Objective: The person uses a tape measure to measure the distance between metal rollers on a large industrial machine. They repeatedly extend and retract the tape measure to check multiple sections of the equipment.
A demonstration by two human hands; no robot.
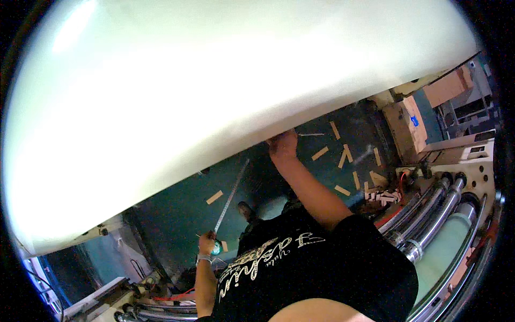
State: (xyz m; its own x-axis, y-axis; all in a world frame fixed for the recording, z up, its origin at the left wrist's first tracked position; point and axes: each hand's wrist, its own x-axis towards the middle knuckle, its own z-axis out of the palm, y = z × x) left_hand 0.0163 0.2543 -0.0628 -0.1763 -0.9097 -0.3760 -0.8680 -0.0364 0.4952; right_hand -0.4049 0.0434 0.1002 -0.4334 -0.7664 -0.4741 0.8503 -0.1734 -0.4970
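Low on the left, my left hand (pixel 206 244) is closed around a tape measure (pixel 216 247) with a round green-and-white case. Its pale blade (pixel 230 199) runs out slantwise toward the underside of a huge white roll (pixel 161 118), which fills the upper part of the view. A thin stick-like thing also shows by the fingers of this hand. My right hand (pixel 284 145) reaches up to the roll's lower edge. Its fingers are dark and partly hidden there, so I cannot see what they hold, if anything. A thin whitish strip (pixel 311 134) shows just beside it.
Several short tan strips (pixel 320 153) lie scattered on the dark green floor (pixel 177 214). Shiny metal rollers (pixel 437 214) and a machine frame (pixel 477 153) stand at the right, with a cardboard box (pixel 405 126) beyond. More rollers (pixel 166 312) and a red cable are at the lower left.
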